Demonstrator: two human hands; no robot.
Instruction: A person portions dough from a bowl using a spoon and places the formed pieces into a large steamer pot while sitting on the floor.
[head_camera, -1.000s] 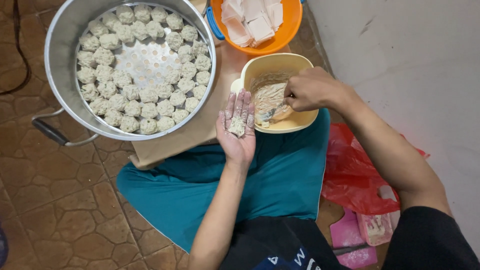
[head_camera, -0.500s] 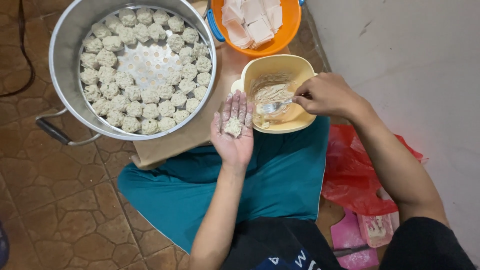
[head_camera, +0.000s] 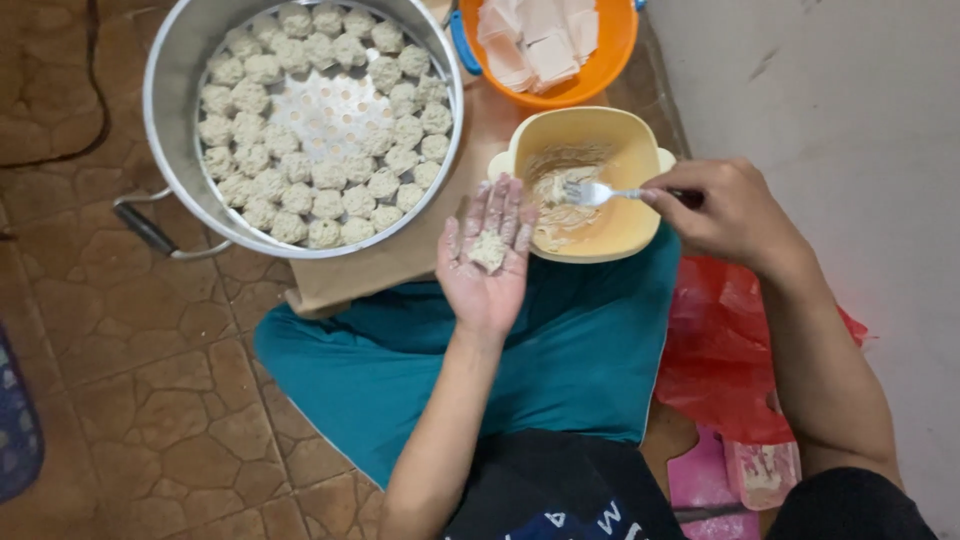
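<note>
Head view, looking down. The left hand (head_camera: 487, 262) lies palm up, fingers spread flat and dusted white, over the edge of the yellow bowl (head_camera: 640, 232); a small wrapper (head_camera: 488, 247) with a dab of pale filling rests on the fingers, cradled rather than pinched. The right hand (head_camera: 728, 212) has its grip pressed together on the handle of a fork (head_camera: 592, 193), whose tines rest in the filling smeared inside the bowl. The wrapper appears thin, soft and light, probably tearing easily when damp; it seems best supported from beneath on the open palm and gathered at its edges. The filling looks like a sticky, coarse, beige paste that would cling to the tines. To the left stands a steamer (head_camera: 180, 120), its perforated tray ringed with finished dumplings (head_camera: 330, 175), pale, round and open-topped. An orange bowl (head_camera: 600, 75) of stacked wrappers sits beyond. A teal cloth (head_camera: 560, 350) covers the lap; a red bag (head_camera: 720, 350) lies on the tiled floor (head_camera: 120, 400).
</note>
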